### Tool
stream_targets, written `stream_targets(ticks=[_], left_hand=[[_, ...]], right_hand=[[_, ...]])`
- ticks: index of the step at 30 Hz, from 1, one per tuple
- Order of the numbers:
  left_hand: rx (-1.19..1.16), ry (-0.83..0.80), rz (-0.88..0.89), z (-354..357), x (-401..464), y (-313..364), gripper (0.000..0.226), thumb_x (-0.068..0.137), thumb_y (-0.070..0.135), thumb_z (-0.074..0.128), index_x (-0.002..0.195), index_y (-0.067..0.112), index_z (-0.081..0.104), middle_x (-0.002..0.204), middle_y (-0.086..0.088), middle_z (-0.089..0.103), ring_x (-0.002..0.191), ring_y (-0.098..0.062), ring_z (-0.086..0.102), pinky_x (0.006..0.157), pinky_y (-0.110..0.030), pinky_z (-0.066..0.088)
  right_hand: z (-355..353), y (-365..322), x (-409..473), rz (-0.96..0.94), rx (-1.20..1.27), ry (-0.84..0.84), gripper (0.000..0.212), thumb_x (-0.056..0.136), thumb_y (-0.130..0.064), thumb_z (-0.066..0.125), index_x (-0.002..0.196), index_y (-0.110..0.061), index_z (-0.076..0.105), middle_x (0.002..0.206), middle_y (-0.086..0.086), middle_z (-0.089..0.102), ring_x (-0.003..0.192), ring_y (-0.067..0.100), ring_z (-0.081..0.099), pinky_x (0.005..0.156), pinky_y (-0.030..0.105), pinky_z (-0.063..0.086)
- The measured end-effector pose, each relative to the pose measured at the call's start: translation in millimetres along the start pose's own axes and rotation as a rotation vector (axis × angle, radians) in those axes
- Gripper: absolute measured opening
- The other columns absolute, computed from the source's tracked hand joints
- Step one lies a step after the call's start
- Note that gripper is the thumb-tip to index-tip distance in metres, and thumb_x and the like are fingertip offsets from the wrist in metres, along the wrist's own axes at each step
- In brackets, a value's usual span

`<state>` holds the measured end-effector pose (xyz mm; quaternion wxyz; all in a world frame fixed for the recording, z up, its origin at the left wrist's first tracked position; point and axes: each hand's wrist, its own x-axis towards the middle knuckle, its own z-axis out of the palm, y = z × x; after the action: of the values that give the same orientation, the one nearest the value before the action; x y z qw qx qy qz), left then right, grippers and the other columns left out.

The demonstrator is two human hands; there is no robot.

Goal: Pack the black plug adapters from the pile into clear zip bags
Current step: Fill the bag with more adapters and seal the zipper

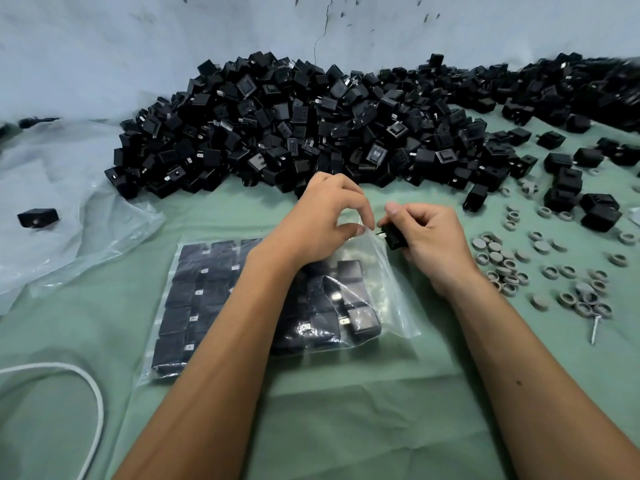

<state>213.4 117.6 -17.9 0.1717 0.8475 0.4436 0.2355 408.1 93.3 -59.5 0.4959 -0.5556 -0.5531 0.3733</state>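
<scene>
A single black plug adapter is held in the right hand, the grip closed around it with curled fingers; its metal prongs are turned toward the left hand. The upper corner of the clear zip bag is pinched between the left thumb and fingers, so that grip is clamped on the plastic and the bag's mouth is lifted just beside the held adapter. The two grips are close together, with only the bag's edge between them.

Below both grips the bag is laid flat on the green surface, and rows of packed adapters are seen through the plastic, filling its left part under the left forearm; a few more are seen beneath the raised flap.

Beyond the grips, a large pile of black adapters is heaped against the pale wall. To the right of the right grip, loose adapters and many small grey rings and caps are scattered, with a screw lying near them. To the left of the left grip, crumpled clear plastic sheeting is spread, one stray adapter resting on it. A white cable is curved at the near left.
</scene>
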Motion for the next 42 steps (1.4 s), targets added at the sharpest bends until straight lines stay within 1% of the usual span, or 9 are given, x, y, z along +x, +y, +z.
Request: stream_targets(ticks=[3, 7, 15, 19, 23, 30, 35, 38, 42], left_hand=[[0.024, 0.045, 0.008, -3, 0, -2, 0.016, 0.087, 0.019, 0.08, 0.093, 0.033, 0.078, 0.121, 0.007, 0.059, 0.122, -0.017, 0.04, 0.103, -0.025, 0.027], [0.03, 0.093, 0.037, -5, 2, -1, 0.016, 0.084, 0.018, 0.083, 0.09, 0.033, 0.08, 0.118, 0.006, 0.062, 0.115, -0.017, 0.047, 0.099, -0.029, 0.037], [0.016, 0.118, 0.045, -5, 2, 1, 0.017, 0.082, 0.013, 0.083, 0.089, 0.028, 0.081, 0.116, 0.006, 0.064, 0.112, -0.015, 0.051, 0.096, -0.027, 0.038], [-0.004, 0.121, 0.04, -5, 2, 1, 0.015, 0.083, 0.015, 0.083, 0.089, 0.028, 0.08, 0.116, 0.008, 0.064, 0.112, -0.012, 0.051, 0.097, -0.027, 0.039], [-0.037, 0.132, 0.043, -6, 2, 1, 0.017, 0.082, 0.012, 0.083, 0.088, 0.027, 0.081, 0.116, 0.007, 0.064, 0.111, -0.009, 0.051, 0.093, -0.025, 0.038], [-0.124, 0.193, -0.025, -12, -2, -6, 0.015, 0.085, 0.006, 0.079, 0.09, 0.02, 0.079, 0.114, 0.003, 0.066, 0.111, -0.011, 0.061, 0.095, -0.036, 0.053], [-0.186, 0.339, -0.198, -30, -11, -23, 0.02, 0.09, 0.003, 0.072, 0.087, 0.022, 0.077, 0.104, 0.005, 0.068, 0.099, -0.008, 0.065, 0.091, -0.025, 0.054], [-0.208, 0.227, -0.304, -40, -19, -39, 0.017, 0.093, 0.012, 0.072, 0.085, 0.027, 0.075, 0.087, 0.015, 0.068, 0.078, 0.005, 0.063, 0.072, -0.01, 0.047], [-0.27, -0.06, -0.383, -46, -31, -60, 0.009, 0.091, 0.021, 0.077, 0.092, 0.029, 0.076, 0.091, 0.009, 0.074, 0.081, -0.002, 0.069, 0.079, -0.028, 0.054]], right_hand=[[-4, -6, -2, 0.105, 0.073, -0.203, 0.011, 0.097, -0.017, 0.071, 0.091, -0.019, 0.08, 0.063, -0.005, 0.063, 0.046, 0.011, 0.047, 0.041, 0.019, 0.036], [-6, -9, -6, 0.123, 0.076, -0.404, 0.032, 0.091, 0.007, 0.066, 0.107, -0.019, 0.078, 0.073, 0.016, 0.058, 0.044, 0.01, 0.043, 0.041, 0.019, 0.036], [5, -10, -10, -0.042, -0.086, -0.267, 0.02, 0.083, -0.025, 0.086, 0.101, -0.023, 0.077, 0.102, 0.011, 0.071, 0.076, 0.032, 0.074, 0.061, 0.044, 0.06], [8, -7, -9, -0.15, -0.192, -0.191, 0.029, 0.073, -0.043, 0.089, 0.099, -0.032, 0.081, 0.087, 0.009, 0.066, 0.065, 0.021, 0.056, 0.064, 0.043, 0.055], [9, -9, -9, -0.143, -0.084, -0.295, 0.016, 0.081, -0.021, 0.087, 0.095, -0.026, 0.082, 0.091, 0.018, 0.074, 0.087, 0.035, 0.073, 0.086, 0.055, 0.059], [15, -9, -11, -0.072, -0.086, -0.347, 0.007, 0.094, -0.023, 0.076, 0.097, -0.021, 0.082, 0.089, -0.002, 0.079, 0.08, 0.01, 0.073, 0.075, 0.032, 0.056], [20, -13, -15, -0.082, -0.132, -0.311, 0.011, 0.092, -0.029, 0.076, 0.089, -0.02, 0.082, 0.089, -0.004, 0.079, 0.082, 0.011, 0.074, 0.084, 0.039, 0.06], [19, -14, -13, -0.074, -0.149, -0.307, 0.01, 0.093, -0.026, 0.075, 0.095, -0.02, 0.082, 0.095, -0.009, 0.079, 0.086, 0.002, 0.073, 0.083, 0.028, 0.057], [21, -14, -13, -0.068, -0.163, -0.317, 0.015, 0.094, -0.024, 0.074, 0.106, -0.019, 0.081, 0.103, -0.009, 0.078, 0.094, 0.0, 0.072, 0.09, 0.028, 0.057]])
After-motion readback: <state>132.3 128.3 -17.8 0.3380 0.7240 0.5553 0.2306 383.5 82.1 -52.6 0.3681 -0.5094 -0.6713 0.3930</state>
